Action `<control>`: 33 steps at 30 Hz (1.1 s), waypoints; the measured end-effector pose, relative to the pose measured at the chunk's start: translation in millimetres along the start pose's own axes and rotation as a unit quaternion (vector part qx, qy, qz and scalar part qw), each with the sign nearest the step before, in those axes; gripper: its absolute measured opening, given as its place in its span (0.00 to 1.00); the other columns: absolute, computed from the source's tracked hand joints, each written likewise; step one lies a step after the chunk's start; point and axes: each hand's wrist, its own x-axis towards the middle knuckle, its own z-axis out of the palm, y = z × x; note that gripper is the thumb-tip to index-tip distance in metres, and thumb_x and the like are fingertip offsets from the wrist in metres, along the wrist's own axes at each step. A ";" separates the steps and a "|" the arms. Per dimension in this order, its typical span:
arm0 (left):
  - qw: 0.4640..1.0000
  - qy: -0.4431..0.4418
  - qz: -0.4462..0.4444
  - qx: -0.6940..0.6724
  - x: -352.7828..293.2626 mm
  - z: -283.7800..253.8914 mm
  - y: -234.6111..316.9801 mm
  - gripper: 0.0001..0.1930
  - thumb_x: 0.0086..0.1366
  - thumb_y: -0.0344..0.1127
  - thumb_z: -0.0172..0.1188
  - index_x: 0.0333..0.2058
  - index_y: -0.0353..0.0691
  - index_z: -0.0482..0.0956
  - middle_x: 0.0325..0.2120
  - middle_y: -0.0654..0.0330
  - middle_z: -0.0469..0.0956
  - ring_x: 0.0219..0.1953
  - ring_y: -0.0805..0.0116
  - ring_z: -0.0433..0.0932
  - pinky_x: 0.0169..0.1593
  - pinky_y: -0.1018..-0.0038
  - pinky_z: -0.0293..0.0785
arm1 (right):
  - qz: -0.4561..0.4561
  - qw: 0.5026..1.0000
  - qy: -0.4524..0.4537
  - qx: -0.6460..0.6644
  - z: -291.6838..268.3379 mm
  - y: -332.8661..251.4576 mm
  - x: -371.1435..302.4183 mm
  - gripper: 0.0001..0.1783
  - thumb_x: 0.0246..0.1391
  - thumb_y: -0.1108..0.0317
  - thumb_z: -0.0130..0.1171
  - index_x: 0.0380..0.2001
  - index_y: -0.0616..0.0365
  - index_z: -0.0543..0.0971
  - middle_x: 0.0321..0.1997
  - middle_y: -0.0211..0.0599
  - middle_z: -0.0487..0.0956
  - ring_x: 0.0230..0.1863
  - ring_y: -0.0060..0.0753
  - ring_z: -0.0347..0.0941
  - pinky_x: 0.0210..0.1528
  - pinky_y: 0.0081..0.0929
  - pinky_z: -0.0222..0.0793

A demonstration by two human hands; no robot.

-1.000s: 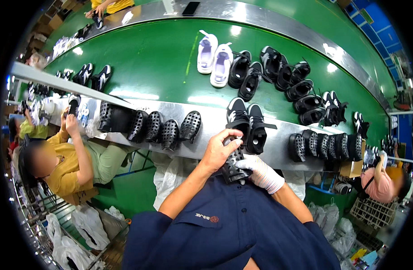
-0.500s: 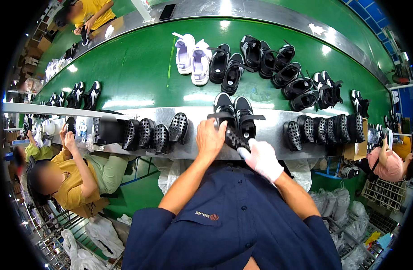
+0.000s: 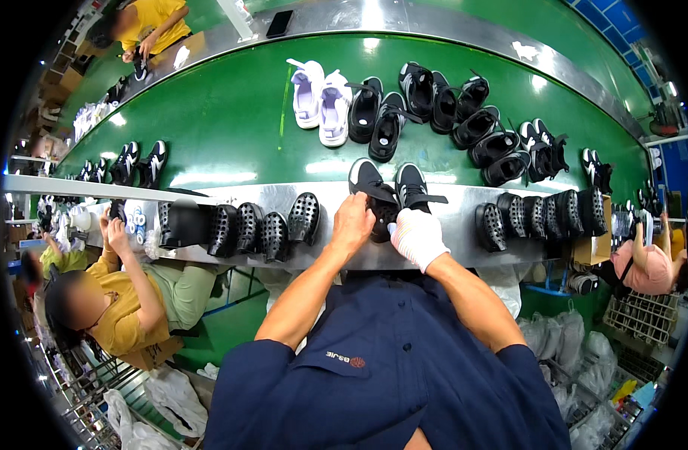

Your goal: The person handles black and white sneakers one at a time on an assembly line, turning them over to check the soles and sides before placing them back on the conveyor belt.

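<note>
Two black sneakers with pale grey toes stand side by side on the metal ledge before me, toes away: a left sneaker point(image 3: 365, 175) and a right sneaker point(image 3: 411, 182). A black perforated shoe insert point(image 3: 381, 219) sits in the left sneaker's opening, its rear part showing. My bare left hand point(image 3: 352, 225) is closed on that sneaker's left edge, fingers curled by the strap. My right hand point(image 3: 419, 237), in a white glove, is closed over the heel area, its thumb against the insert. It hides the right sneaker's opening, and what its fingers grip is hidden.
More perforated inserts point(image 3: 304, 219) line the metal ledge point(image 3: 336, 193) on both sides. On the green surface point(image 3: 231, 120) beyond stand white sneakers point(image 3: 334, 109) and several black sneakers point(image 3: 389, 127). A co-worker in yellow point(image 3: 126, 315) sits at my left; a phone point(image 3: 280, 23) lies far off.
The insert has gone deeper into the left sneaker. My right hand has moved up and away from me, over the right sneaker's opening. My left hand has turned inward slightly.
</note>
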 end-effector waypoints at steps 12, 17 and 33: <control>0.994 -0.006 0.107 -0.022 19.1 8.2 15.2 0.07 0.58 0.28 0.66 0.35 0.33 0.81 0.37 0.46 0.78 0.45 0.44 0.75 0.50 0.55 0.73 | 0.014 0.996 0.082 0.010 34.3 -2.4 22.1 0.12 0.61 0.64 0.54 0.35 0.60 0.82 0.34 0.53 0.86 0.39 0.52 0.85 0.42 0.45 0.80; 0.993 -0.052 0.098 -0.046 14.6 4.1 -5.9 0.11 0.62 0.28 0.62 0.42 0.32 0.84 0.38 0.45 0.79 0.45 0.43 0.75 0.53 0.56 0.73 | -0.022 0.992 0.120 0.025 70.5 -14.4 5.9 0.13 0.60 0.64 0.59 0.42 0.62 0.76 0.37 0.51 0.82 0.39 0.54 0.83 0.40 0.48 0.79; 0.991 -0.107 -0.080 -0.022 -25.8 3.2 2.5 0.31 0.54 0.26 0.67 0.59 0.36 0.72 0.51 0.39 0.72 0.54 0.39 0.75 0.55 0.54 0.78 | 0.019 0.993 0.053 0.107 90.6 22.6 8.2 0.26 0.60 0.52 0.67 0.44 0.66 0.76 0.36 0.57 0.84 0.40 0.63 0.82 0.45 0.51 0.76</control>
